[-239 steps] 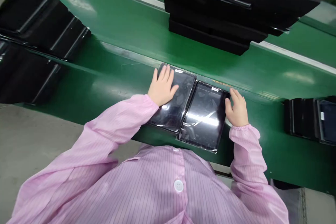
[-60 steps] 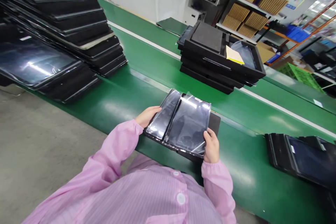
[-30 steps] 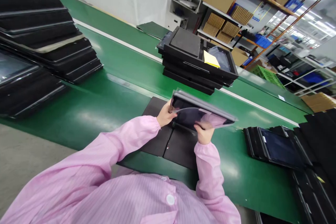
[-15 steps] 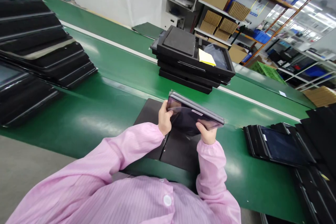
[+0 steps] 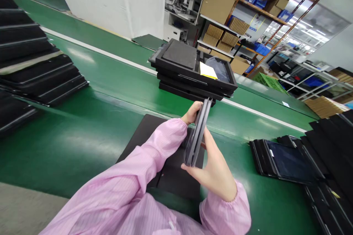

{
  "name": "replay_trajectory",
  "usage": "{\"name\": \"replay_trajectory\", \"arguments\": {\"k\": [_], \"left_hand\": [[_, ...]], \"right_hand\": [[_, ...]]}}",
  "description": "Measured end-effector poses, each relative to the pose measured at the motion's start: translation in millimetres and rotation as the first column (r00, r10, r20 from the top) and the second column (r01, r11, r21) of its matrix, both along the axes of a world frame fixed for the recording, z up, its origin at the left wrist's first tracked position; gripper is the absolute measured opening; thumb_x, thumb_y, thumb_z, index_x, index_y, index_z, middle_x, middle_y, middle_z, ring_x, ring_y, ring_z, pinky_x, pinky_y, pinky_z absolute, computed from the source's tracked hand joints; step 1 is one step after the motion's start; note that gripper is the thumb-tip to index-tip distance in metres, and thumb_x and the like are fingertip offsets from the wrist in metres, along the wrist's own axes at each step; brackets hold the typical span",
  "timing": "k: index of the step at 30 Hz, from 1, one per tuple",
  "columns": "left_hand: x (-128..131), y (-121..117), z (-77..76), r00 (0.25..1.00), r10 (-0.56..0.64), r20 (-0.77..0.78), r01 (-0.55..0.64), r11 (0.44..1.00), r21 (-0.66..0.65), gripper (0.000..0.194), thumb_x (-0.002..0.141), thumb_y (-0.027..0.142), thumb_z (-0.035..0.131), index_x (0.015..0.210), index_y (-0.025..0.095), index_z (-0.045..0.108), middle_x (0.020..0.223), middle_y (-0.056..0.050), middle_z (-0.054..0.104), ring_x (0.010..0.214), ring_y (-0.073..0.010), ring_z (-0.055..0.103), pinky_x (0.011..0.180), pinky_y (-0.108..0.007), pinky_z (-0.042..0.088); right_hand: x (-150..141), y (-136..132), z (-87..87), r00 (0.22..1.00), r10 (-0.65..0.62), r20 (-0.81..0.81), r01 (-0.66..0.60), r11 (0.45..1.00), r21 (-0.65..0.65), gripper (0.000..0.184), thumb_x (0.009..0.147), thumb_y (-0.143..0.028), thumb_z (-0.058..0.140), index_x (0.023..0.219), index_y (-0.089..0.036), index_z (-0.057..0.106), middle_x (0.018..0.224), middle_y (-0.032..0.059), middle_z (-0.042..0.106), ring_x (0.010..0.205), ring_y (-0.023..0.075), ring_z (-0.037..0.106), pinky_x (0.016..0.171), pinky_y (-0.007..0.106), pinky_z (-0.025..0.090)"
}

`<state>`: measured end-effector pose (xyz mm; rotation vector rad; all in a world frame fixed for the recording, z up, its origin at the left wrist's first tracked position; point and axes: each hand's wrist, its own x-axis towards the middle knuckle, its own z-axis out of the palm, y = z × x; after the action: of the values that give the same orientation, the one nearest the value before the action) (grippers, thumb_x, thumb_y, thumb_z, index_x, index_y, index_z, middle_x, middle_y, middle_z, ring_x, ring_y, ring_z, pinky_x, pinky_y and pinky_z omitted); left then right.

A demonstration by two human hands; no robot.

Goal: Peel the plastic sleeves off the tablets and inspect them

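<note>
Two slim tablets [image 5: 199, 132] stand on edge face to face above the bench, seen mostly from their grey sides. My left hand [image 5: 192, 113] grips them near the far end, with its fingers partly hidden behind them. At the near end my right hand [image 5: 216, 167] wraps round them, its thumb by the lower corner and its fingers along the right side. Under the hands lie dark flat mats [image 5: 176, 170] on the green bench [image 5: 104, 147].
Behind the tablets stands a stack of black trays [image 5: 190, 71] with a yellow note pad [image 5: 208, 70] on top. Slanted rows of dark panels [image 5: 35, 62] lie at the left. More tablets [image 5: 286, 159] lie at the right beside black stacks [image 5: 333, 147]. Shelves [image 5: 264, 11] stand behind.
The tablets have turned from lying crosswise, screen towards me, to standing edge-on. My left hand has moved to their far end and my right hand to their near end. The view has shifted slightly.
</note>
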<state>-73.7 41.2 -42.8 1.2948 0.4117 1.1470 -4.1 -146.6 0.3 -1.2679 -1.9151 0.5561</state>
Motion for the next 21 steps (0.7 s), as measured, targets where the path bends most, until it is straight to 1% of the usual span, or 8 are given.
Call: {"name": "replay_trajectory", "arguments": {"k": [2, 4, 7, 10, 12, 15, 18, 21], "left_hand": [[2.2, -1.4, -8.1, 1.0, -0.004, -0.003, 0.004, 0.999, 0.051, 0.075, 0.063, 0.097, 0.046, 0.049, 0.023, 0.045, 0.048, 0.0, 0.043, 0.051, -0.0127, 0.037, 0.05, -0.031, 0.031], [2.0, -1.2, -13.3, 1.0, -0.006, 0.004, 0.006, 0.998, 0.062, 0.076, 0.06, 0.098, 0.047, 0.049, 0.023, 0.046, 0.049, 0.0, 0.044, 0.051, -0.013, 0.038, 0.049, -0.031, 0.031], [0.0, 1.9, -17.1, 1.0, -0.007, 0.003, 0.007, 0.999, 0.044, 0.073, 0.066, 0.094, 0.048, 0.05, 0.023, 0.045, 0.048, 0.001, 0.043, 0.05, -0.013, 0.039, 0.048, -0.031, 0.033], [-1.5, 4.2, -18.0, 1.0, 0.014, -0.006, -0.013, 0.999, 0.039, 0.069, 0.072, 0.087, 0.052, 0.05, 0.022, 0.047, 0.049, 0.0, 0.045, 0.05, -0.013, 0.041, 0.049, -0.03, 0.036], [-1.3, 3.6, -17.1, 0.999, 0.04, -0.002, -0.04, 0.998, 0.054, 0.066, 0.075, 0.084, 0.054, 0.053, 0.021, 0.052, 0.051, 0.0, 0.049, 0.053, -0.0143, 0.046, 0.053, -0.031, 0.041], [0.7, 0.9, -14.8, 0.996, 0.07, 0.063, -0.073, 0.996, 0.052, 0.063, 0.078, 0.082, 0.053, 0.071, 0.02, 0.063, 0.059, -0.002, 0.058, 0.063, -0.0183, 0.055, 0.064, -0.033, 0.048], [3.7, -1.3, -13.5, 0.989, 0.112, 0.095, -0.112, 0.994, 0.0, 0.056, 0.083, 0.075, 0.053, 0.08, 0.02, 0.064, 0.069, -0.003, 0.063, 0.071, -0.02, 0.059, 0.076, -0.034, 0.051], [6.3, -1.8, -13.9, 0.988, 0.135, 0.082, -0.132, 0.991, -0.033, 0.05, 0.087, 0.068, 0.053, 0.081, 0.02, 0.064, 0.074, -0.003, 0.065, 0.078, -0.0208, 0.061, 0.084, -0.035, 0.05]], "right_hand": [[14.4, -1.9, 6.2, 0.999, 0.03, 0.038, -0.028, 0.998, -0.061, 0.11, 0.073, -0.025, 0.084, 0.162, -0.028, 0.019, 0.162, 0.0134, 0.039, 0.147, 0.0361, 0.042, 0.116, 0.053, 0.045], [24.8, -2.8, 6.5, 0.997, 0.061, 0.044, -0.056, 0.993, -0.106, 0.115, 0.072, -0.029, 0.086, 0.163, -0.029, 0.015, 0.163, 0.0141, 0.037, 0.148, 0.036, 0.04, 0.114, 0.052, 0.047], [31.5, -2.8, 3.0, 0.992, 0.116, 0.041, -0.108, 0.98, -0.165, 0.119, 0.072, -0.037, 0.089, 0.163, -0.027, 0.013, 0.164, 0.0161, 0.033, 0.15, 0.0371, 0.036, 0.113, 0.051, 0.048], [31.6, -1.1, 1.4, 0.992, 0.122, -0.001, -0.121, 0.976, -0.181, 0.118, 0.073, -0.045, 0.087, 0.163, -0.027, 0.014, 0.165, 0.0156, 0.032, 0.152, 0.0365, 0.032, 0.111, 0.049, 0.051], [31.0, 0.8, 1.9, 0.992, 0.12, -0.048, -0.126, 0.977, -0.172, 0.113, 0.075, -0.048, 0.085, 0.163, -0.028, 0.016, 0.166, 0.0142, 0.032, 0.151, 0.0349, 0.034, 0.108, 0.045, 0.054], [31.9, 3.0, 2.9, 0.992, 0.091, -0.09, -0.103, 0.984, -0.146, 0.108, 0.075, -0.049, 0.085, 0.161, -0.029, 0.023, 0.164, 0.0137, 0.036, 0.15, 0.034, 0.038, 0.106, 0.044, 0.055], [34.5, 2.4, 3.6, 0.992, 0.048, -0.12, -0.057, 0.996, -0.072, 0.098, 0.075, -0.045, 0.086, 0.157, -0.03, 0.035, 0.16, 0.0135, 0.043, 0.146, 0.0348, 0.043, 0.105, 0.046, 0.056], [35.8, -1.2, 5.8, 0.98, 0.037, -0.195, -0.033, 0.999, 0.023, 0.078, 0.078, -0.041, 0.084, 0.148, -0.031, 0.051, 0.151, 0.013, 0.055, 0.14, 0.0349, 0.051, 0.099, 0.046, 0.06]]}}
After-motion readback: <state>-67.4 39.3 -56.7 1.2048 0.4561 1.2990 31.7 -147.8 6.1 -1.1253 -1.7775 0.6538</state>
